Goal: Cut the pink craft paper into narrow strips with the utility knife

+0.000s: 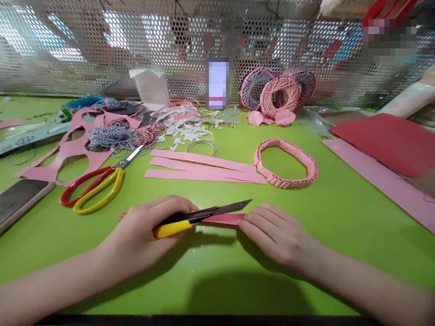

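Green tabletop (pixel 217 290) strewn with papercraft, backed by a perforated metal screen (pixel 102 36).
A pink cutout sheet (pixel 73 147) lies left, a red sheet (pixel 384 140) right; nearer, the left hand (pixel 146 228) is closed round a utility knife and the right hand (pixel 277 233) holds one end of a narrow pink strip. Beyond sit scissors (pixel 118 170), loose strips (pixel 204 170) touching a pleated ring (pixel 290 183); the utility knife (pixel 173 228) partly hides the narrow pink strip (pixel 224 220) between the hands.
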Motion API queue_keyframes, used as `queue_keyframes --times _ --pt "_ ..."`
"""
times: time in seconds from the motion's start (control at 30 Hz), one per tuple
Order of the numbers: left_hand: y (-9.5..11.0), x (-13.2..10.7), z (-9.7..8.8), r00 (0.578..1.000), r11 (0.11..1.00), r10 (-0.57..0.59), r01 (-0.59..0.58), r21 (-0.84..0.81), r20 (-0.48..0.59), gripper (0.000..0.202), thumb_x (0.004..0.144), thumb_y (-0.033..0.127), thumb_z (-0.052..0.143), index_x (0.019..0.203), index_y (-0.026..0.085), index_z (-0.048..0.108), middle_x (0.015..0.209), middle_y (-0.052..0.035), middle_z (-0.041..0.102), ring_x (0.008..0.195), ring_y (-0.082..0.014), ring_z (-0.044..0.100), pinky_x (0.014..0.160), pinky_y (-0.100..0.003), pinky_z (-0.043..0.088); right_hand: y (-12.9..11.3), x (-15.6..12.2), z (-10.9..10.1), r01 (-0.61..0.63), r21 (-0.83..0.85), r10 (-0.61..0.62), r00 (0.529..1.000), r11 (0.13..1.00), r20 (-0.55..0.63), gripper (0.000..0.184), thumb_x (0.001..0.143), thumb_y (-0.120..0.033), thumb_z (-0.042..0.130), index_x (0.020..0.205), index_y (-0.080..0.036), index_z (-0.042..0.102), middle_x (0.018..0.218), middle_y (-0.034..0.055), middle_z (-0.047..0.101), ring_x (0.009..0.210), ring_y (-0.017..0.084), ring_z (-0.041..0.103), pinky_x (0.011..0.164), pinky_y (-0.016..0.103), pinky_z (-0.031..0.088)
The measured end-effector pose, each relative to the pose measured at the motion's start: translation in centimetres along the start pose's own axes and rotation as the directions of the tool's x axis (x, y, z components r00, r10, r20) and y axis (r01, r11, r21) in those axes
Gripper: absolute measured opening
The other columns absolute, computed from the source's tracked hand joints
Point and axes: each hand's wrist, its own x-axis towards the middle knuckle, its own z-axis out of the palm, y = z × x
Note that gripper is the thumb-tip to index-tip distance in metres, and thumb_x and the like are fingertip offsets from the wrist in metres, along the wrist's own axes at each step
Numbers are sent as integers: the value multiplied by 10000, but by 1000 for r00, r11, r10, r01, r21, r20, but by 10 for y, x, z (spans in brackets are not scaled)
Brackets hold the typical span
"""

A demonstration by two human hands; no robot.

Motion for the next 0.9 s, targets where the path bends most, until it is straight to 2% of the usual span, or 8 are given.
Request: queue_keyframes --times 0.1,0.2,0.33,0.47,0.63,0.77,0.87,0.9 --pt "3 0 -5 997 996 33 -39 86 67 106 894 294 578 993 274 611 908 58 728 755 -111 683 666 -164 487 -1 -1 3 -34 91 29 998 995 56 330 1008 -147 395 826 -107 667 771 94 668 699 188 544 682 335 431" --pt "4 0 -14 985 977 24 -60 204 174 246 938 446 505 1110 292 592 915 38 743 705 -142 705 597 -187 496 -1 -3 7 -104 195 92 994 975 66 289 995 -268 491 807 -123 656 773 88 656 714 191 532 681 331 433" --pt "-3 -6 -27 955 943 28 -124 310 297 324 975 464 405 1221 341 577 961 17 704 719 -154 709 606 -199 506 2 -6 11 -178 317 176 984 931 37 159 956 -84 492 1003 -98 644 875 97 675 799 191 554 734 319 459" --pt "-17 -21 -34 961 902 20 -136 409 277 355 991 469 334 1189 389 618 908 34 671 525 -95 628 499 -177 440 3 -6 10 -249 309 234 968 918 86 185 935 -72 507 1071 -113 626 920 105 650 838 214 561 745 344 492" --pt "-18 -25 -29 977 783 93 -191 593 192 543 1016 436 171 1029 284 692 785 10 674 383 -96 529 384 -236 344 0 2 10 -349 232 322 935 908 150 332 966 -233 526 1264 -87 531 1148 178 592 1030 268 560 853 415 508" --pt "-5 -11 -24 956 714 157 -282 640 246 535 1024 365 201 931 230 711 758 -17 708 425 -142 602 395 -254 386 3 5 13 -339 256 294 935 905 198 200 964 -143 488 1106 -109 624 953 115 647 855 225 583 761 368 498" --pt "2 -7 -21 947 732 169 -307 609 274 517 1020 340 214 917 229 708 729 -31 717 482 -172 639 440 -262 453 11 4 3 -335 298 254 926 894 280 209 925 -43 470 934 -136 657 817 72 633 737 196 562 654 315 454" --pt "3 -7 -19 954 764 152 -279 582 257 508 1016 364 233 892 229 707 705 -33 711 489 -176 641 448 -264 464 13 4 -2 -338 308 235 915 889 327 211 913 -26 471 898 -139 649 798 65 624 719 190 553 631 303 438"
